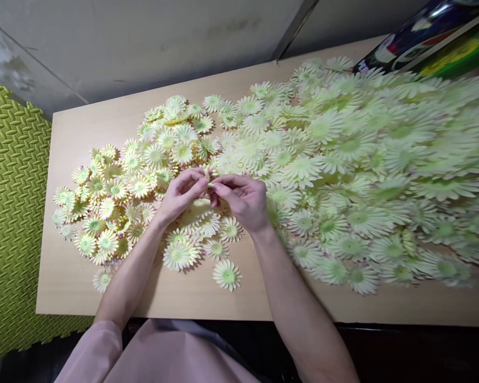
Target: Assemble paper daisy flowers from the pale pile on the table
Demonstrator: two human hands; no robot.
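Observation:
My left hand (186,192) and my right hand (241,197) meet above the middle of the table, thumbs and forefingers pinched together on a small pale artificial flower piece (207,176). Its petals look folded or bunched, and the fingers cover most of it. Below the hands lies a small group of pale yellow-green fabric flower heads (181,252) with pinkish petal tips. One single flower head (227,274) rests apart, nearer the table's front edge.
Loose flower heads (115,189) spread left of my hands. A larger, thicker heap (355,181) covers the right side of the wooden table (74,287). Dark and green bottles or packages (419,40) stand at the back right. A green textured foam mat (14,223) borders the left; a wall runs behind.

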